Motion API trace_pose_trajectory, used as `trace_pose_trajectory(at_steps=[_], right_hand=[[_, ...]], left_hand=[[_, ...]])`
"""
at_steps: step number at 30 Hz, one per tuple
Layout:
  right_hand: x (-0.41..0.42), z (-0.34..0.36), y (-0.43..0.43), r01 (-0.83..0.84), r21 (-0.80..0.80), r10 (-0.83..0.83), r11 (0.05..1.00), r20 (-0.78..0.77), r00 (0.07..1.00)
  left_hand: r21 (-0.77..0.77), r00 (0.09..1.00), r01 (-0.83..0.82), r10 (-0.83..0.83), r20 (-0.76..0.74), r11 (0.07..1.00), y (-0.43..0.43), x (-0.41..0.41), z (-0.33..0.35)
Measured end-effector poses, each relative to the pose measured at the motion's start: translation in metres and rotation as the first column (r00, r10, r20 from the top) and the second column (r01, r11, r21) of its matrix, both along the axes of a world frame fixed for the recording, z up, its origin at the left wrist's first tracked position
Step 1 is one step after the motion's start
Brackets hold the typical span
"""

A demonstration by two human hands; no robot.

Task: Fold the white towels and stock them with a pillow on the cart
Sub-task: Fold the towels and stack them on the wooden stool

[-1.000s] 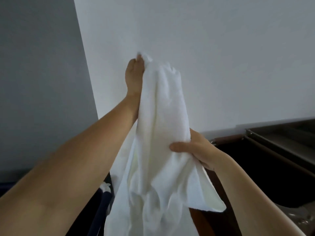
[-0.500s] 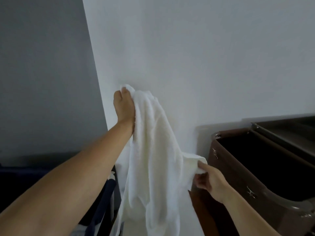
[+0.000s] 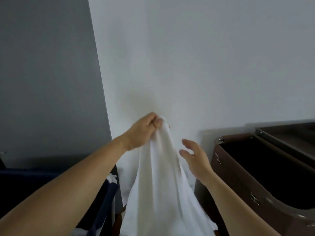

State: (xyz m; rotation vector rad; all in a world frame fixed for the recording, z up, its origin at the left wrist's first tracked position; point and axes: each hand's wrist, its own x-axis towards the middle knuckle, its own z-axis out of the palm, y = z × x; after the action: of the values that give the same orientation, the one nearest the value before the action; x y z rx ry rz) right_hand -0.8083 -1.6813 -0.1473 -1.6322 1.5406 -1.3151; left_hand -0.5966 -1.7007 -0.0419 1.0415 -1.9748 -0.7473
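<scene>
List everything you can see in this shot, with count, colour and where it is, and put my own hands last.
towel: one, white, hanging in the centre, held up by its top
brown bin: one, brown with a dark inside, lower right, by the wall
navy fabric frame: one, dark blue, lower left, with white cloth at its top
wall: white ahead, grey panel on the left
left hand: one, pinches the towel's top
right hand: one, fingers spread, beside the towel's right edge

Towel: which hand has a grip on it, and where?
The left hand pinches the white towel at its bunched top end, so it hangs down. The right hand is open beside it, holding nothing.
</scene>
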Motion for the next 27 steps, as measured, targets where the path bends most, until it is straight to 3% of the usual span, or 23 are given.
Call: trace_pose_trajectory(at_steps=[3,6,9,12,16,20,27], right_hand=[[0.024,0.028,0.013,-0.126,-0.160,0.135,0.979,0.046,0.990],[0.032,0.034,0.015,-0.150,-0.140,0.162,0.979,0.081,0.983],[0.033,0.030,0.020,-0.206,-0.116,0.232,0.972,0.291,0.928],[0.028,0.027,0.021,-0.274,-0.118,0.297,0.955,0.442,0.846],[0.029,0.029,0.025,-0.399,-0.109,0.404,0.910,0.446,0.799],[0.033,0.035,0.031,-0.413,-0.131,0.427,0.901,0.438,0.791],[0.025,0.024,0.028,-0.391,0.056,0.339,0.919,0.397,0.853]], left_hand=[[-0.022,0.990,-0.050,0.053,0.129,0.998,0.009,-0.002,-0.014],[-0.016,0.989,-0.012,0.015,0.145,1.000,0.019,-0.004,-0.012],[-0.010,0.985,-0.004,0.006,0.171,1.000,0.024,-0.001,-0.011],[0.005,0.993,-0.056,0.055,0.103,0.998,0.026,0.004,-0.015],[-0.005,0.997,-0.049,0.050,0.064,0.999,0.029,0.002,-0.020],[-0.065,0.993,-0.054,0.060,0.097,0.996,0.033,-0.003,-0.022],[-0.262,0.985,-0.165,0.143,-0.101,0.951,0.035,0.001,0.005]])
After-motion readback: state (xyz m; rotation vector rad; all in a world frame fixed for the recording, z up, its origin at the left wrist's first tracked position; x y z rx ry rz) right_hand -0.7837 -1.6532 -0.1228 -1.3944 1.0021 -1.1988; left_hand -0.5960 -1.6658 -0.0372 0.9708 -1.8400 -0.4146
